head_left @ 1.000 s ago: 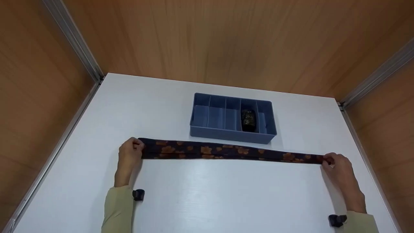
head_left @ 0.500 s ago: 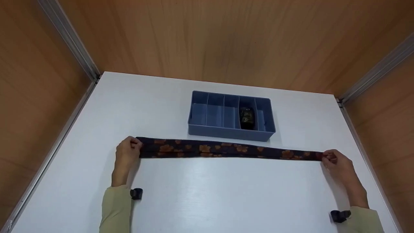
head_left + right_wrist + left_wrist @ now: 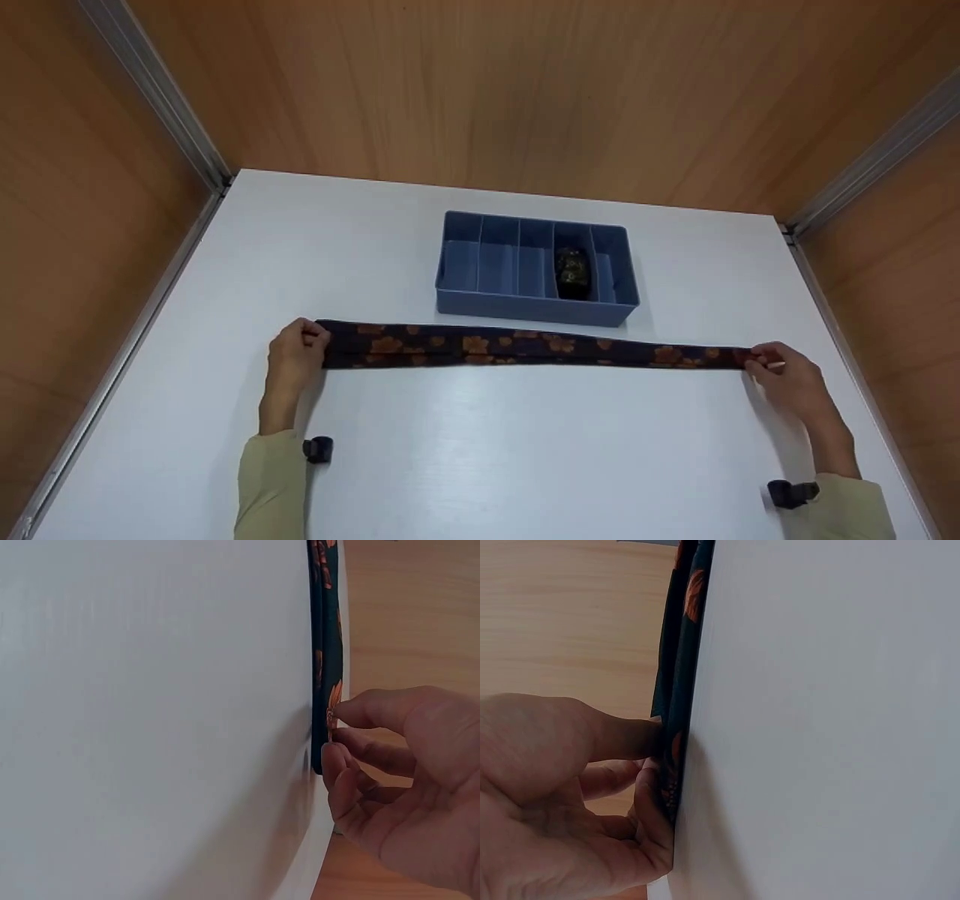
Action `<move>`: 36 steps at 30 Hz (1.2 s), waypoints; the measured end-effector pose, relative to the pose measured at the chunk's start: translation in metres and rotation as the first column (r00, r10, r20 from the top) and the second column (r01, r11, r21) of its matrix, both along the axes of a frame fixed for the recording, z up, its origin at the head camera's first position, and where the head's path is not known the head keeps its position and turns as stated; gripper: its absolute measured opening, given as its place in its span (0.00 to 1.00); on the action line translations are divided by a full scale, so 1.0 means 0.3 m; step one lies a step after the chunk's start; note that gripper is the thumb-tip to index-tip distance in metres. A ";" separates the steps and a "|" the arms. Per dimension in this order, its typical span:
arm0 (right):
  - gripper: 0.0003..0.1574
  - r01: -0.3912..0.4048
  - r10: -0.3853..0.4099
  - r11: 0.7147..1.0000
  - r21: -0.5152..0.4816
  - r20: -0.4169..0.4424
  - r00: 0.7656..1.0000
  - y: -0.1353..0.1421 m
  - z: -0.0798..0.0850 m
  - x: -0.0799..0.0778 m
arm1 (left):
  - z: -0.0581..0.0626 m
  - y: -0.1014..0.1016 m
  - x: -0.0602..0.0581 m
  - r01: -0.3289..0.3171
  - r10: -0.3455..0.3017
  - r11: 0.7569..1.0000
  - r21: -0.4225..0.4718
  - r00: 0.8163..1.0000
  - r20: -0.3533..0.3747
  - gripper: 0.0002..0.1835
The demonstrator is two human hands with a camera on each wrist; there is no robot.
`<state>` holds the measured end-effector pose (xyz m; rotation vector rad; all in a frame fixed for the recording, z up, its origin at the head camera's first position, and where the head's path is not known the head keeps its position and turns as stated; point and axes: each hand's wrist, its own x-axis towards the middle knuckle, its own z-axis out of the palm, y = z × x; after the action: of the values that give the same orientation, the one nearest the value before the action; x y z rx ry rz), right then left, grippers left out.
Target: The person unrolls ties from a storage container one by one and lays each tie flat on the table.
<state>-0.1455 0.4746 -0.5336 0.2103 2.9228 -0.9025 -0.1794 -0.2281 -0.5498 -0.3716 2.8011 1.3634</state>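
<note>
A dark necktie (image 3: 510,349) with orange flowers lies stretched from left to right across the white table, wider at its left end and apparently doubled over. My left hand (image 3: 296,360) pinches the wide left end between thumb and fingers. In the left wrist view, the thumb and fingertips of the left hand (image 3: 577,795) meet at the fabric's edge. At the narrow right end, my right hand (image 3: 791,382) pinches a corner. The right wrist view shows the right hand (image 3: 412,772) with thumb and fingertips on the necktie (image 3: 327,652).
Just behind the necktie stands a blue divided box (image 3: 532,309). One compartment right of its middle holds a dark patterned roll (image 3: 574,274). Wooden panels (image 3: 487,97) wall the white table (image 3: 510,450) at the back and both sides.
My right hand has moved slightly up and outward, lifting the narrow end a little in the head view, so the necktie lies straighter. The left hand keeps its hold; the view itself shifts slightly.
</note>
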 end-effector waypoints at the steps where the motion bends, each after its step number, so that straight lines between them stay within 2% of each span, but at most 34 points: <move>1: 0.25 0.000 0.000 1.000 -0.005 -0.002 1.000 -0.001 0.003 -0.002 | 0.000 0.000 0.001 0.000 0.000 1.000 0.001 1.000 0.000 0.06; 7: 0.24 0.012 -0.012 1.000 -0.020 -0.019 1.000 -0.018 0.019 -0.014 | 0.001 0.002 0.000 -0.002 0.002 1.000 0.002 1.000 -0.006 0.06; 18: 0.22 0.056 -0.056 0.998 -0.003 -0.123 0.991 -0.071 0.037 -0.041 | -0.002 0.001 -0.003 -0.003 0.003 1.000 0.003 1.000 -0.013 0.07; 28: 0.21 0.099 -0.105 0.994 -0.034 -0.238 0.966 -0.115 0.046 -0.069 | -0.012 -0.002 0.000 -0.003 0.003 1.000 -0.005 1.000 -0.014 0.06; 36: 0.20 0.124 -0.141 0.989 -0.077 -0.292 0.946 -0.154 0.054 -0.098 | -0.007 0.001 0.000 -0.003 0.003 1.000 -0.002 1.000 -0.013 0.07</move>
<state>-0.1748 0.4285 -0.5173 0.2954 3.1820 -1.1285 -0.1793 -0.2278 -0.5519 -0.3684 2.8141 1.3686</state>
